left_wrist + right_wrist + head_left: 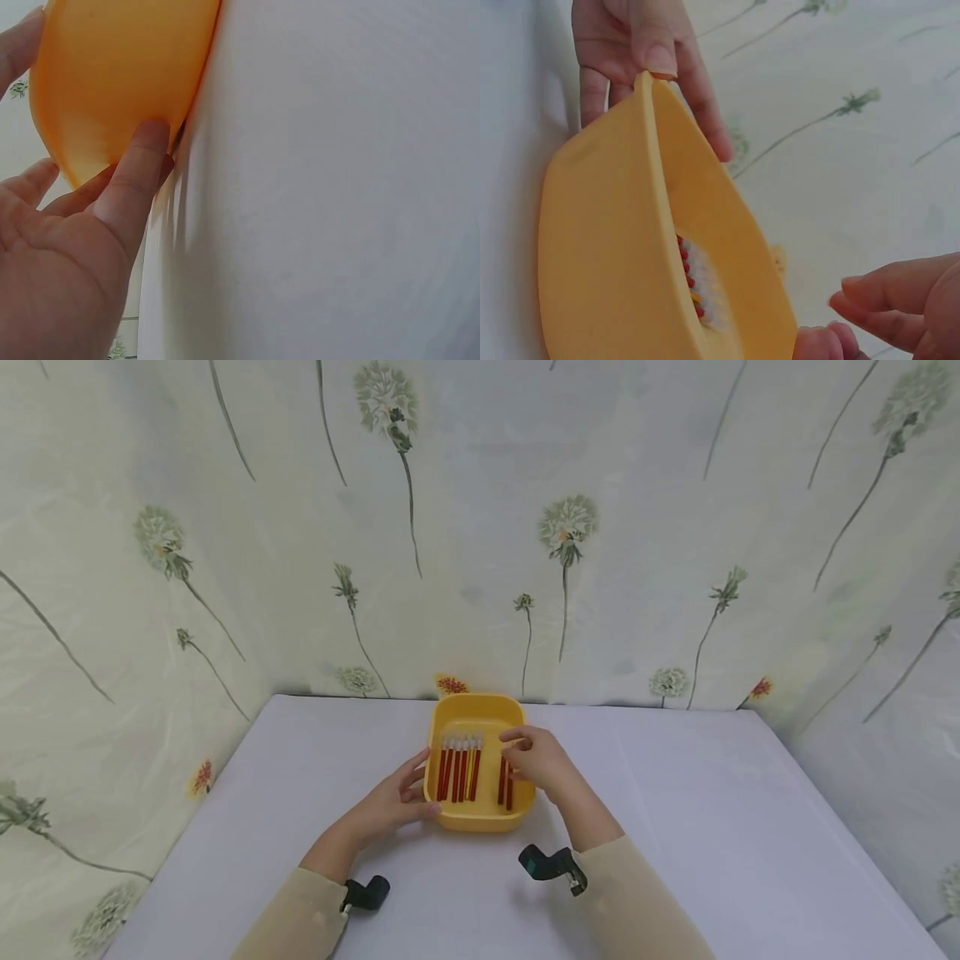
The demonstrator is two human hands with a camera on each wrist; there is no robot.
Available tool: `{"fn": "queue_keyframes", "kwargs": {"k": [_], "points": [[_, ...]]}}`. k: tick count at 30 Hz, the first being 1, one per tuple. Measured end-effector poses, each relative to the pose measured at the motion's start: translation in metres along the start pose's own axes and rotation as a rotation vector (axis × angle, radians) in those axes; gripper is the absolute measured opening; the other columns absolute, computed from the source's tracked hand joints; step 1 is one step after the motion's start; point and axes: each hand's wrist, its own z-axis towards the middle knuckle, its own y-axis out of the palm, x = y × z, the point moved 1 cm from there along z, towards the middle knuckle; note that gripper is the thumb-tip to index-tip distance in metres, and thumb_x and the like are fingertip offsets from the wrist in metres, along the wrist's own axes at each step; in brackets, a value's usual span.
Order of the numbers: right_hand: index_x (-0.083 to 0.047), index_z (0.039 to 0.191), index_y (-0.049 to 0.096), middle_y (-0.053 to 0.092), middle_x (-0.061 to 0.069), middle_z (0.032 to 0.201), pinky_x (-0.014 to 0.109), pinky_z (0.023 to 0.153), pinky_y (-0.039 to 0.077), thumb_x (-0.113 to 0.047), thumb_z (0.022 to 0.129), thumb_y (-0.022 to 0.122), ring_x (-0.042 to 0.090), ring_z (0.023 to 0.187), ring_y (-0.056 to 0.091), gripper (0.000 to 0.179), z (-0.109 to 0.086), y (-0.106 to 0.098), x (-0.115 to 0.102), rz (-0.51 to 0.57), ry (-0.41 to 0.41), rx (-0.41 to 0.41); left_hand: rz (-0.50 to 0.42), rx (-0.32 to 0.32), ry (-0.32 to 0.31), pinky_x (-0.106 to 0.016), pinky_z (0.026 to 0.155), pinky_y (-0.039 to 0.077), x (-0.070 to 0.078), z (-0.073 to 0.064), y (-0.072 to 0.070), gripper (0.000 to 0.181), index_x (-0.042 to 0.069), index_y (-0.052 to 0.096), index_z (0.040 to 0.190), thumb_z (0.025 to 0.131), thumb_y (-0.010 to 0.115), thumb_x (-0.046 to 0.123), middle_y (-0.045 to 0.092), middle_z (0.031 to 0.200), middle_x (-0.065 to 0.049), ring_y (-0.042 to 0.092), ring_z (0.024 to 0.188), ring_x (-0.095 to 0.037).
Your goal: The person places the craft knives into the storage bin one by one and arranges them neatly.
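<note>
Now: Two Hands at a Yellow Tray

Leftmost, the left hand (393,802) rests against the tray's (480,819) left wall, fingers straight and relaxed, thumb pressed to the near corner; it grips nothing. The tray sits on the white worktop (712,827), toward the far edge, just before the flowered curtain (600,527). Inside it, a row of red sticks (458,767) with pale tips lies on the left side, one yellow among them. Right of these, two more red sticks (506,785) lie apart from the row. Over them hovers the right hand (536,758), fingers curled; whether it pinches a stick cannot be told.
</note>
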Motion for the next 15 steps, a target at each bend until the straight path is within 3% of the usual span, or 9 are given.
{"fn": "queue_keyframes", "kwargs": {"k": [8,15], "points": [[-0.007,0.128,0.062,0.059,0.014,0.118,0.038,0.087,0.058,-0.022,0.102,0.058,0.032,0.106,0.061,0.030,-0.005,-0.027,0.013,-0.089,-0.019,0.080,0.005,0.006,0.000,-0.049,0.110,0.041,0.001,-0.001,0.000,0.097,0.033,0.021,0.160,0.085,0.082,0.027,0.032,0.161,-0.010,0.047,0.138,-0.031],[-0.006,0.126,0.063,0.060,0.016,0.119,0.037,0.084,0.059,-0.023,0.101,0.059,0.034,0.102,0.062,0.030,-0.003,-0.046,0.039,-0.127,-0.037,0.144,0.018,0.019,-0.008,-0.050,0.109,0.042,0.001,-0.001,0.001,0.096,0.034,0.022,0.160,0.085,0.082,0.028,0.034,0.160,-0.011,0.048,0.137,-0.032]]}}
